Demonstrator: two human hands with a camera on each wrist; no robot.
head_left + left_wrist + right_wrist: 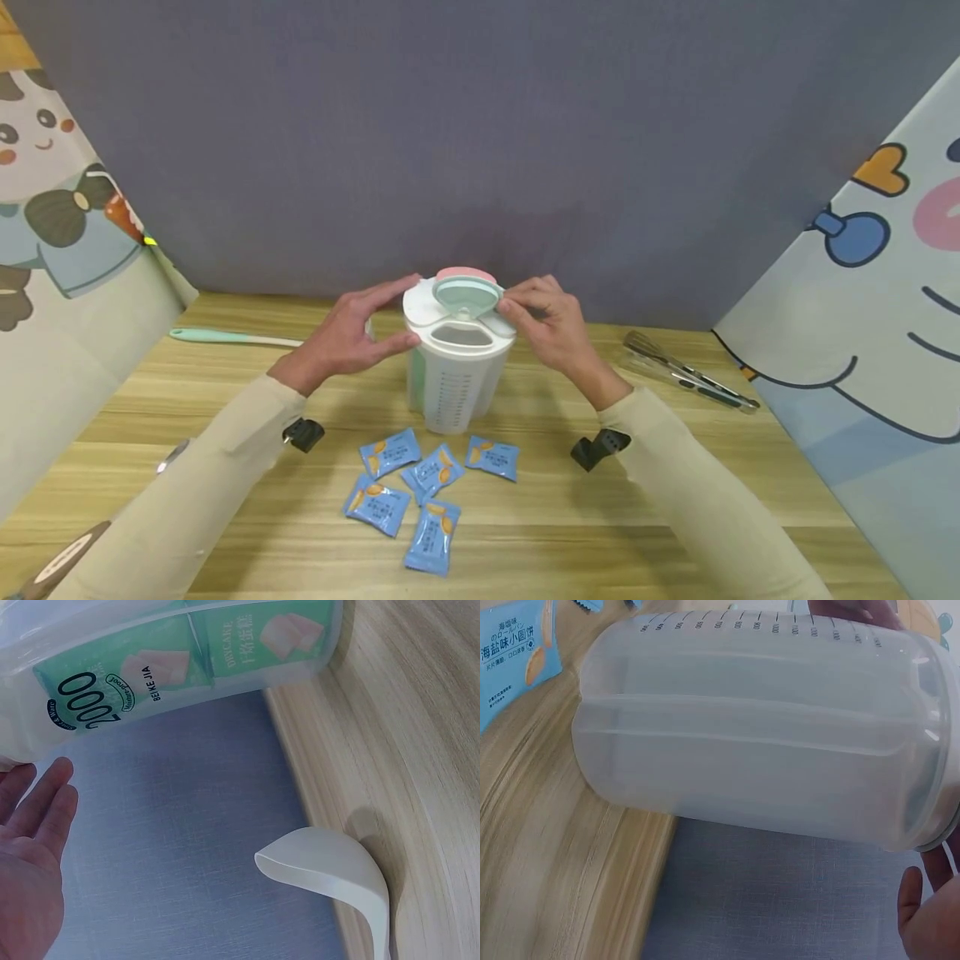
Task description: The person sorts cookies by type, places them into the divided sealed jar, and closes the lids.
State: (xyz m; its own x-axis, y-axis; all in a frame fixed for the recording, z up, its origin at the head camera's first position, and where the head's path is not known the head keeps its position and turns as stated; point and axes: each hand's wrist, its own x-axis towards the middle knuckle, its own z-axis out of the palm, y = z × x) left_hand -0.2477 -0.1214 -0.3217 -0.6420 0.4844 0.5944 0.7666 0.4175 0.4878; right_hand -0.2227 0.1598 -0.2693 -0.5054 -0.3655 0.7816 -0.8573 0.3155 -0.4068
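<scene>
A tall translucent storage container (pixel 448 392) with measuring marks stands upright on the table. Its white lid (pixel 423 308) has a pale green flap (pixel 468 296) raised above a front opening, with a pink flap (pixel 465 272) behind it. My left hand (pixel 348 333) grips the lid's left side, thumb in front and fingers toward the back; in the left wrist view some fingers extend beside the rim. My right hand (pixel 551 321) pinches at the lid's right edge, next to the raised flap. Green printed labels (pixel 127 675) cover one side of the container.
Several blue snack packets (pixel 431 475) lie in front of the container. A white ladle (pixel 330 862) with a mint handle (pixel 210 336) rests at the left. Metal tongs (pixel 708 385) lie at the right. A brown handle (pixel 71 558) shows at the lower left. A grey fabric panel (pixel 480 150) stands behind.
</scene>
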